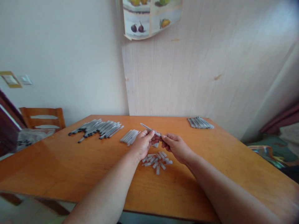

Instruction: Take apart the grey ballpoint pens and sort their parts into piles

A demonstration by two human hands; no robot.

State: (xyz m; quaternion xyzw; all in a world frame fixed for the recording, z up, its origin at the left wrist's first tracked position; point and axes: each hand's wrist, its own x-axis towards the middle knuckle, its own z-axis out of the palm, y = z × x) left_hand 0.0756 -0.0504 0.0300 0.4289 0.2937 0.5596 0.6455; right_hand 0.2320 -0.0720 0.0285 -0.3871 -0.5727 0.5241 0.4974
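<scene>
Above the middle of the table, my left hand (145,142) pinches a slim whitish pen (146,127) that slants up to the left. My right hand (171,143) is closed at the pen's lower right end, fingertips pressed together; a dark bit shows there. Just below my hands lies a loose heap of short translucent pen caps (156,161). Left of my left hand is a row of whitish pen barrels (129,137). A few more pale pieces lie partly hidden behind my hands.
A large pile of pens with black ends (98,128) spreads over the table's left side. At the far right corner lies a neat stack of pens (201,122). The orange wooden table (93,168) meets the wall. A wooden chair (43,116) stands at left.
</scene>
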